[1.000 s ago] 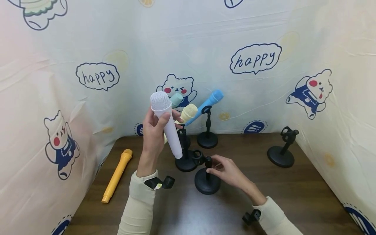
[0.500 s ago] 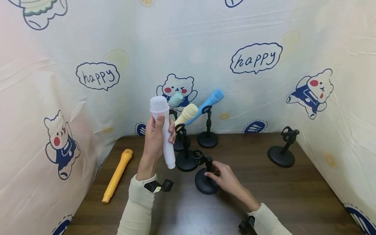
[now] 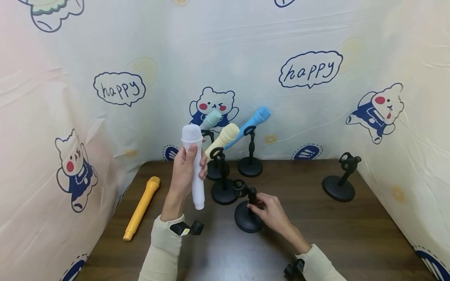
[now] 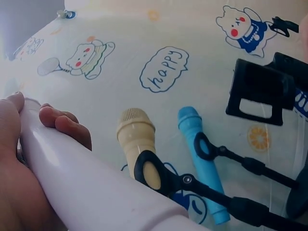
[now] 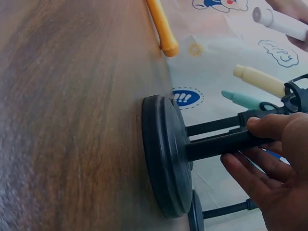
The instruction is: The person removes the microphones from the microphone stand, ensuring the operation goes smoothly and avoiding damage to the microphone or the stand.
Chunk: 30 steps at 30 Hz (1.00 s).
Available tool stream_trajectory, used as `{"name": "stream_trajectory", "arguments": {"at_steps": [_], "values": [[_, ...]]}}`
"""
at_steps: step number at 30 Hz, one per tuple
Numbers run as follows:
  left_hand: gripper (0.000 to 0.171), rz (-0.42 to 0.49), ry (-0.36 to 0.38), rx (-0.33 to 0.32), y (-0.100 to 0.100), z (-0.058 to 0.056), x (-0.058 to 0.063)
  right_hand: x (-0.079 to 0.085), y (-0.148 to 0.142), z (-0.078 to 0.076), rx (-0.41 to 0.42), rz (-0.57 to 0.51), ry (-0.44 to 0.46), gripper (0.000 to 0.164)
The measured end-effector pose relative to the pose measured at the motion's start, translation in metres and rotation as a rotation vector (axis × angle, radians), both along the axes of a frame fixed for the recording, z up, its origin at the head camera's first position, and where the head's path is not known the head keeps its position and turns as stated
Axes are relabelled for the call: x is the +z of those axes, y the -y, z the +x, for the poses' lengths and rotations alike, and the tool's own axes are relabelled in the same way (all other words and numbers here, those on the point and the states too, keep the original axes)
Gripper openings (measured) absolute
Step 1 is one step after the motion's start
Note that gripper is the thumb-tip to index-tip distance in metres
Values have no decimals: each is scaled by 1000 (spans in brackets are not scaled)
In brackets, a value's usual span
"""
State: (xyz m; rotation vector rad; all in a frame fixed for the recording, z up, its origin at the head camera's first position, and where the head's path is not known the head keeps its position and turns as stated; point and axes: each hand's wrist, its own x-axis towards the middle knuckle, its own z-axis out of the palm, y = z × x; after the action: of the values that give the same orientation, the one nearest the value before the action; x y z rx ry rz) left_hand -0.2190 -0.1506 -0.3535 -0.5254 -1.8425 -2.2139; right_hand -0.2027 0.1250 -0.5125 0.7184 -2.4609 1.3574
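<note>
My left hand [image 3: 181,166] grips a white microphone [image 3: 198,191] around its handle, mesh head up, above the table. In the left wrist view the handle [image 4: 96,168] runs across the palm. With thumb and fingers my right hand [image 3: 273,212] pinches the post of a black microphone stand [image 3: 247,220]. The right wrist view shows its round base [image 5: 163,154] on the tabletop and the thumb over the post. The stand's ring clip [image 3: 240,187] points left and holds nothing, close to the lower end of the white microphone.
Behind, stands hold a cream microphone [image 3: 227,134], a teal one [image 3: 212,118] and a blue one [image 3: 261,115]. A yellow microphone [image 3: 142,207] lies on the table [image 3: 211,257] at left. Another black stand [image 3: 338,187] is at the far right, and a printed curtain [image 3: 225,47] surrounds the table.
My left hand has lowered the white microphone, moved it slightly left and turned it more upright. The right hand keeps its hold and has shifted slightly lower on the stand, which stays in place.
</note>
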Motion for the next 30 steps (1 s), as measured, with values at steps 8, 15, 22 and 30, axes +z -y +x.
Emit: {"name": "stream_trajectory", "arguments": {"at_steps": [8,15,22,30], "values": [[41,-19,42,30,17,0,-8,4,-7,-1,-17,-12,3,12],[41,-49,70,92,38,1,-18,8,-17,-3,-37,-28,-42,13],[45,-69,127,129,58,1,-28,12,-27,-5,-62,-36,-75,13],[34,-125,212,189,72,1,-42,16,-38,-7,-86,-37,-101,12]]}}
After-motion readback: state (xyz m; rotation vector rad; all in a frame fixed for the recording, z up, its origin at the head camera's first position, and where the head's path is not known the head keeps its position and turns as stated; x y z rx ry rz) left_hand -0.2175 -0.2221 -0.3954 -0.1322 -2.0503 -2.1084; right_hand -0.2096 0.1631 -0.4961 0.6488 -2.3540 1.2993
